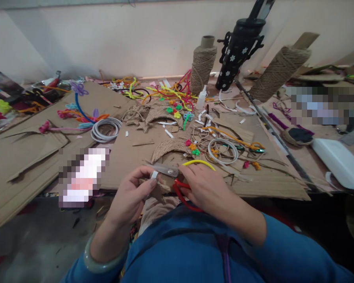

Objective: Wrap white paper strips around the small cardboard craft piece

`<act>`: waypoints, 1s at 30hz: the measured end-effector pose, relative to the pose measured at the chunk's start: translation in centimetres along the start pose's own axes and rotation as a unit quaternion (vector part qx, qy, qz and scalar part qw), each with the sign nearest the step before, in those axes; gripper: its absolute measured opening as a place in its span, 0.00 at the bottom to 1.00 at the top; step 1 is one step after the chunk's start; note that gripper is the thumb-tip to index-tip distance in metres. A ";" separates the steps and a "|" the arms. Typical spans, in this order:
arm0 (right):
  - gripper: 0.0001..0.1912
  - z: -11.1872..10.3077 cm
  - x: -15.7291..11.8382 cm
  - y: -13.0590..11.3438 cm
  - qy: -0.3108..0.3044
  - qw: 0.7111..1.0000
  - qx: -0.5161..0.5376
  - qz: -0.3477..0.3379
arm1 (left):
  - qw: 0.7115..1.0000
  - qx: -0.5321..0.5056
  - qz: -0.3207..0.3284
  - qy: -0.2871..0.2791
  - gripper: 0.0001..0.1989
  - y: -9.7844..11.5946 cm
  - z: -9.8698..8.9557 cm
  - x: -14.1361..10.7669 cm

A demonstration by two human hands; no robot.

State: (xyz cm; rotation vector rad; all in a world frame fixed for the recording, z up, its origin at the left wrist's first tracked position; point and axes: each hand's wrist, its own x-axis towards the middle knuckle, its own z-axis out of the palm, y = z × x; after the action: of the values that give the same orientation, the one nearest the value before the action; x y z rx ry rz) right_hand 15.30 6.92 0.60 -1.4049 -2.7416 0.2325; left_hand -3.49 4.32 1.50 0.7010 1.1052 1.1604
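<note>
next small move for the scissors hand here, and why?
Probably close the blades. The right hand has its fingers in the red scissors, and the blades point left at a small white strip pinched in the left hand. The strip sits right at the blades, so a short snip looks due. How far the blades are open is hard to tell.
</note>
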 end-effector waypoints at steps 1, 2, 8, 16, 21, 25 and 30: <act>0.17 0.1 0.2 -0.1 0.005 1.000 0.010 -0.009 | 1.000 -0.003 -0.002 0.002 0.12 -0.1 0.0 0.0; 0.17 0.1 0.4 -0.1 0.017 0.999 0.022 -0.017 | 1.000 -0.004 -0.003 0.005 0.12 -0.1 0.0 0.1; 0.11 -0.9 -0.1 1.1 0.147 0.954 0.259 0.025 | 0.998 0.056 0.002 -0.002 0.13 -0.4 0.5 1.4; 0.10 -1.4 1.0 2.3 0.098 0.823 0.550 0.104 | 0.977 0.170 0.093 -0.086 0.14 -1.6 2.6 3.7; 0.05 0.1 1.4 2.6 0.142 0.768 0.611 0.129 | 0.985 0.126 0.074 -0.089 0.17 -2.2 3.0 4.3; 0.09 1.3 1.7 3.1 0.231 0.673 0.684 0.163 | 0.995 0.029 0.052 -0.075 0.20 -2.8 2.9 4.7; 0.09 1.9 1.8 3.4 0.255 0.644 0.703 0.164 | 0.995 0.037 0.042 -0.085 0.13 -3.4 2.8 5.0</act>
State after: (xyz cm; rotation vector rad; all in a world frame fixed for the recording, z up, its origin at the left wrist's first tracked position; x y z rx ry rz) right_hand 16.77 10.16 -1.91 -1.0398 -1.0346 1.3265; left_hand 0.43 8.37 -2.06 0.8948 0.9870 1.1119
